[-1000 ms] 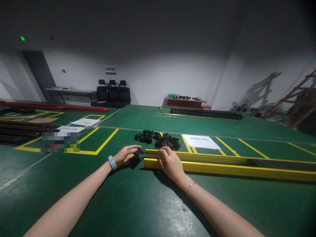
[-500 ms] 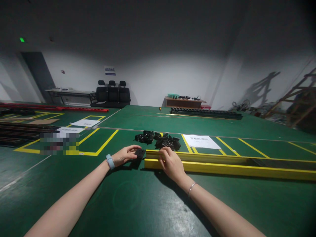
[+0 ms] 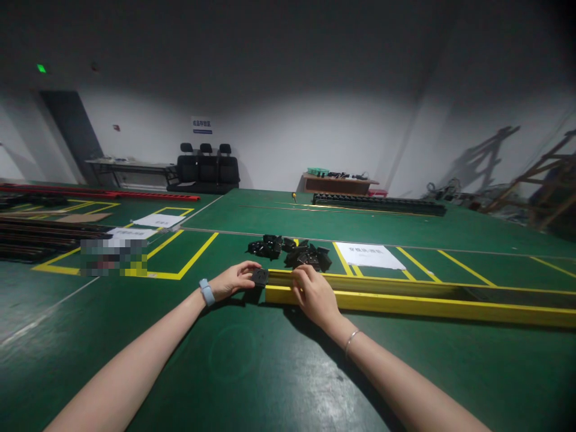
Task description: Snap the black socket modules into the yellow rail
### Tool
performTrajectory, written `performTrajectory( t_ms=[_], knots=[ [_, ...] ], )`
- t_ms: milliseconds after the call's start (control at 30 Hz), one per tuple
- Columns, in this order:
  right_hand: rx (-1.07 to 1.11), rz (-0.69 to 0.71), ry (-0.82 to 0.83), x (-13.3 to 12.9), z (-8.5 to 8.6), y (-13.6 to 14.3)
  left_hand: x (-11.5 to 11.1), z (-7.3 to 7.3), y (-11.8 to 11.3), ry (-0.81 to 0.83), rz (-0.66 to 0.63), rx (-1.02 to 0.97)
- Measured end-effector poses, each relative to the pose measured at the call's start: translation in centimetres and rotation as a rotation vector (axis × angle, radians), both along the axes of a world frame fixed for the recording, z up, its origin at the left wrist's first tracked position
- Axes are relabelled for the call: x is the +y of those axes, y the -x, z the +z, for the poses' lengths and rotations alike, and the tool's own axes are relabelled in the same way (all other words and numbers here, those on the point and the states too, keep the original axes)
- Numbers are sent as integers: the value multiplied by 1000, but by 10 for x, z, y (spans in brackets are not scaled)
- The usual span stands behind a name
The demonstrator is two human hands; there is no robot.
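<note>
My left hand (image 3: 234, 281) pinches a small black plastic block (image 3: 260, 276) between thumb and fingers. The block sits at the left end of a long yellow channel rail (image 3: 405, 305), against its opening; how far it is inside I cannot tell. My right hand (image 3: 315, 295) is closed over the rail's front wall close to that end, its fingertips hidden on the inner side. Just behind the rail lies a pile of loose black plastic pieces (image 3: 308, 255), with a second cluster of black pieces (image 3: 265, 246) to its left.
A white paper sign (image 3: 369, 256) lies on the green surface behind the rail, among yellow tape lines. Black rails (image 3: 378, 204) lie farther back. Dark bars (image 3: 40, 237) and red rails (image 3: 135, 195) are at left. Black seats (image 3: 207, 170) stand by the wall.
My left hand has brought the black block slightly right, up to the rail's end, and the block looks more level. My right hand stays at the rail. The view has shifted slightly.
</note>
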State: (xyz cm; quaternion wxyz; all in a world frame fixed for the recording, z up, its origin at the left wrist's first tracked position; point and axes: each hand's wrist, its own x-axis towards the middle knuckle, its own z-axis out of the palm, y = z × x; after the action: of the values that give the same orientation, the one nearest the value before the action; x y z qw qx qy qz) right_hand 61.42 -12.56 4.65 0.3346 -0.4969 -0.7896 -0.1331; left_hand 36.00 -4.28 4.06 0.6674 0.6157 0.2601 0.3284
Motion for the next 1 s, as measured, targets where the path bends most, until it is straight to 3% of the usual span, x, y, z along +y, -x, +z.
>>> performTrajectory(
  t_ms=[400, 600, 733, 833, 900, 1000],
  knots=[
    [3, -10, 4, -1, -1, 1, -3, -9, -12, -25, 23, 16],
    [133, -9, -7, 2, 7, 1, 0, -11, -15, -125, 94, 184],
    [210, -277, 50, 27, 22, -24, -2, -5, -16, -169, 71, 250],
    [170, -556, 294, 58, 30, -55, -4, -2, -16, -171, 52, 262],
    [145, -611, 471, 78, 30, -72, -3, -1, -15, -189, 56, 270],
    [141, -605, 558, 98, 23, -86, -3, -1, -13, -225, 67, 281]
  ],
)
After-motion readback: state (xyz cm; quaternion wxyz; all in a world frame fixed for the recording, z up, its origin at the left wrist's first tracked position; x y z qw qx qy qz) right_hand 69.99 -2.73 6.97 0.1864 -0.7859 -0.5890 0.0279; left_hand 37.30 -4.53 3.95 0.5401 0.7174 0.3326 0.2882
